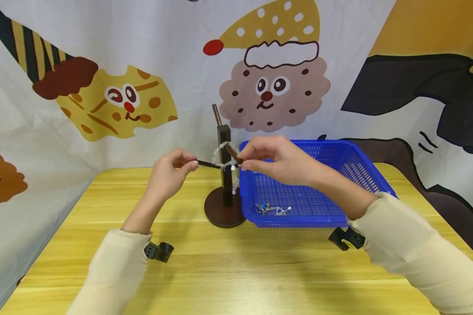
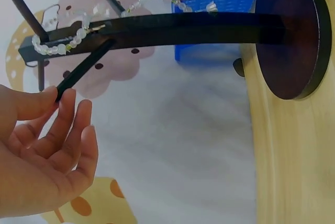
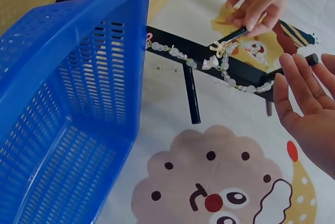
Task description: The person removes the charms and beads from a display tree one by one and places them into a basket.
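A dark brown wooden jewelry stand [image 1: 225, 175] rises from a round base [image 1: 225, 213], with pegs pointing several ways. My left hand [image 1: 168, 174] pinches the end of its left peg [image 2: 86, 67] between thumb and fingertips. At the peg facing me [image 1: 231, 153], my right hand [image 1: 281, 161] holds the tip with thumb and forefinger. A clear beaded bracelet [image 2: 58, 50] loops round that front peg, close to the post. More pale beads [image 1: 234, 180] hang lower down beside the post, near another peg [image 3: 191, 96]. Part of my right hand's grip is hidden in the left wrist view.
Right of the stand is a blue plastic basket [image 1: 319, 221], its rim beside the base. Inside it lies beaded jewelry [image 1: 280, 211] with a blue and orange piece. The wooden table [image 1: 205, 271] meets a printed cloth backdrop [image 1: 189, 35].
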Demonstrator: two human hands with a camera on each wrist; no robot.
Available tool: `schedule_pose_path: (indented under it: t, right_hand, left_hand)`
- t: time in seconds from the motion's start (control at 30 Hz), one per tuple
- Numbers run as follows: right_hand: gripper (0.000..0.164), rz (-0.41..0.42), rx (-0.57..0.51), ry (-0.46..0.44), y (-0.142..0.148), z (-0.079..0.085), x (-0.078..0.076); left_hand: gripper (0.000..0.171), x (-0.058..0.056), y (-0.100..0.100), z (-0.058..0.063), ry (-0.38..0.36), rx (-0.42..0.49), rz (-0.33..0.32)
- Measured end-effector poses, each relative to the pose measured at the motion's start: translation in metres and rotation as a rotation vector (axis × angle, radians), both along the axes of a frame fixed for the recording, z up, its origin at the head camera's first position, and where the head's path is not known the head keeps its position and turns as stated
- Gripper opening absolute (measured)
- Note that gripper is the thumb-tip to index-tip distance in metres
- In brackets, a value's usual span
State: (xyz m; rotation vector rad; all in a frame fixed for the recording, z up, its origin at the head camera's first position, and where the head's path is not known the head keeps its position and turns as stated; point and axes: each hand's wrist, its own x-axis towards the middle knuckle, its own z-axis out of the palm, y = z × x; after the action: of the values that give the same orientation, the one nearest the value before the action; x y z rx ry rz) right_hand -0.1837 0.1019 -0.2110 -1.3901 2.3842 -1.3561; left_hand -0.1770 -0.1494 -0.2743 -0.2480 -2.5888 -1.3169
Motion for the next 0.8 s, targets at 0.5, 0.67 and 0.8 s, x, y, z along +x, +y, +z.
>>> schedule_pose_path:
  t: [0.5,0.67,0.8]
  right_hand:
    - [0.020,0.016,0.058,0.079,-0.015,-0.002,0.011]
    - [0.022,0.024,0.068,0.109,-0.017,-0.003,0.011]
    - [0.025,0.014,0.091,0.133,-0.016,-0.002,0.010]
  left_hand:
    - [0.019,-0.013,-0.005,0.002,-0.071,0.027,0.002]
    - [0.020,-0.017,-0.006,0.002,-0.087,0.010,0.011]
    - [0.020,-0.020,-0.005,0.002,-0.093,0.013,0.008]
